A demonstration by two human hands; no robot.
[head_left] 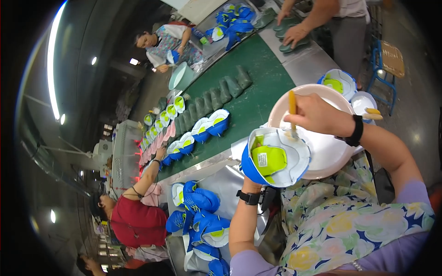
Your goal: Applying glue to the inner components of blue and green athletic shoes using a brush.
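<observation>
My left hand (251, 181) grips a blue shoe upper (299, 162) from underneath, its white edge and lime-green lining turned up; most of the fingers are hidden by the upper. In my right hand (317, 112) is a brush with a yellow handle (293, 102), pinched upright. The brush's tip meets the white border of the upper. Behind and below both hands sits a wide pale pink basin (277, 105), white inside. Another blue upper (338, 82) lies just past the basin's far rim.
A green conveyor belt (258, 62) carries rows of dark shoe lasts (207, 102) and blue uppers (216, 123). Loose blue uppers (199, 198) pile up at my left. A small white bowl (363, 102) with yellow-handled brushes stands right. Co-workers (140, 218) handle pieces along the belt.
</observation>
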